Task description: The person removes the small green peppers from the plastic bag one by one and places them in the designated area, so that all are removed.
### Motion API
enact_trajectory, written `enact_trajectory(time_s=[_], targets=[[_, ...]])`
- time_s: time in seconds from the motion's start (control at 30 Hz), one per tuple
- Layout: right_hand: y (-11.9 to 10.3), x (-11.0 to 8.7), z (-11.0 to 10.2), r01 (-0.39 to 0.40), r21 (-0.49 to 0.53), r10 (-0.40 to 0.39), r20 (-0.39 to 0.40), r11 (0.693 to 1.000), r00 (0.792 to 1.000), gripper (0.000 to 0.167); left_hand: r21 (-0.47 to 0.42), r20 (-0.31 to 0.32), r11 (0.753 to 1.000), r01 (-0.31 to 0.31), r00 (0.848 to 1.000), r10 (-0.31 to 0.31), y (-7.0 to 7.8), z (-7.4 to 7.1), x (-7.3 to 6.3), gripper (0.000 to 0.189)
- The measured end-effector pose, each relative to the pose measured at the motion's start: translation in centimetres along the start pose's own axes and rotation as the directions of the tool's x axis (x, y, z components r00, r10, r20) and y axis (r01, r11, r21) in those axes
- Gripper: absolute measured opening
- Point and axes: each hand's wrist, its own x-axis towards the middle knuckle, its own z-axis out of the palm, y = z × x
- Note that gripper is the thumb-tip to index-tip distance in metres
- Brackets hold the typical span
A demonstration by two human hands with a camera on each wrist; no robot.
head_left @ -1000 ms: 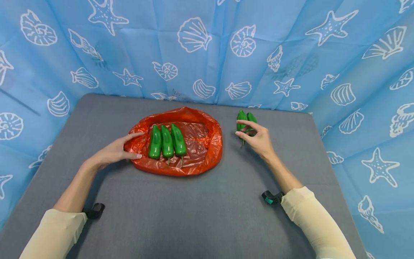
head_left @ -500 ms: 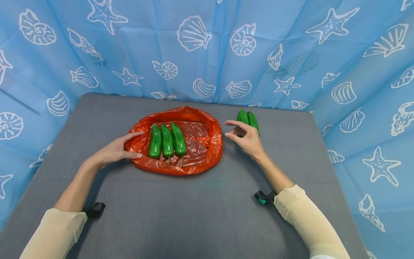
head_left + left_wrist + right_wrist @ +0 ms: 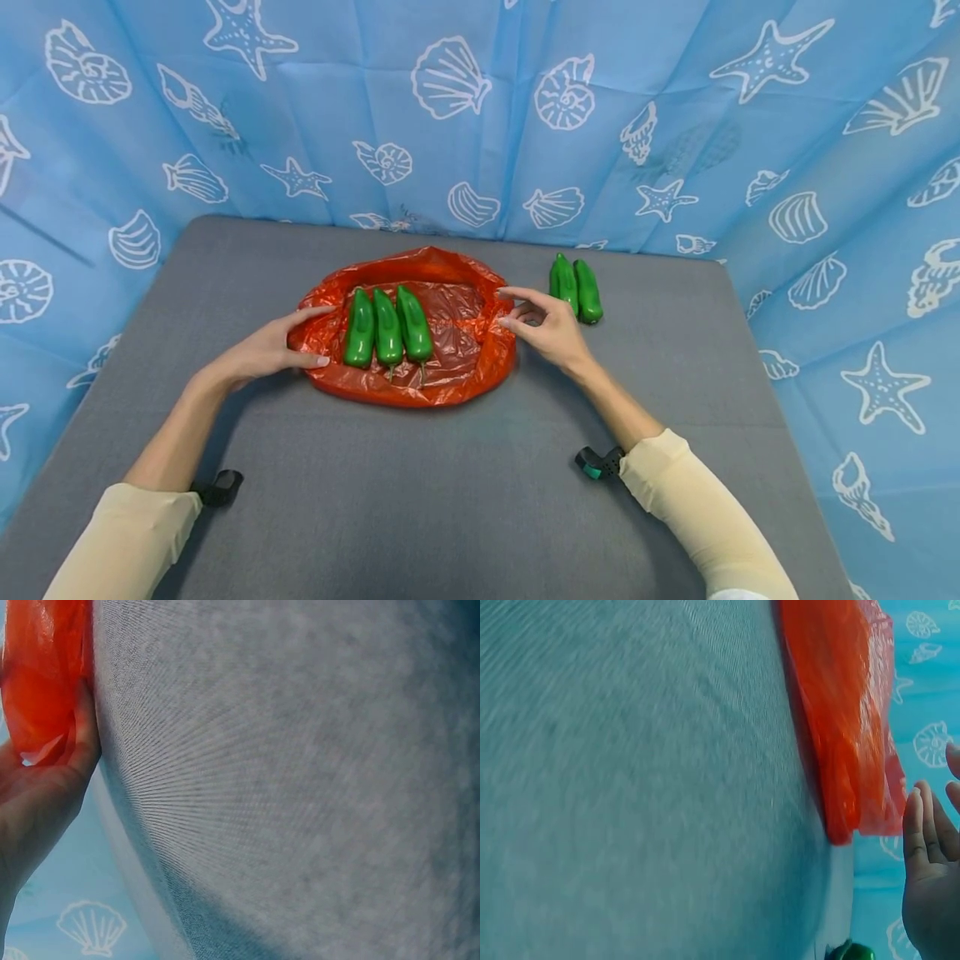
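A red plastic bag (image 3: 420,396) lies on the table with its mouth spread wide and its rim rolled outward. Inside, toward its left end, three glossy green peppers (image 3: 388,329) lie side by side, stems toward me. My left hand (image 3: 262,350) grips the bag's left end, thumb on the near side and fingers around the far side. My right hand (image 3: 551,329) is at the bag's right rim, thumb and index finger apart. In the right wrist view the fingers (image 3: 922,825) are fairly straight, beside the bag's end, and hold nothing.
Two more green peppers (image 3: 588,292) lie together on the grey table (image 3: 450,500), just beyond my right hand. A blue curtain (image 3: 480,150) with white shells and starfish hangs behind the table's far edge and along both sides.
My right hand has moved left from over the two loose peppers to the bag's right rim, with nothing in it. The left hand and the bag have stayed in place.
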Motion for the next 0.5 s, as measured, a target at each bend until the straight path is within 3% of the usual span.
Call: enact_trajectory(time_s=[0.5], targets=[[0.0,1.0,3.2,-0.074,0.029,0.072,0.082,0.997,0.994,0.045,-0.016,0.002,1.0,-0.019,1.0,0.019,0.1,0.1,0.0,0.087]])
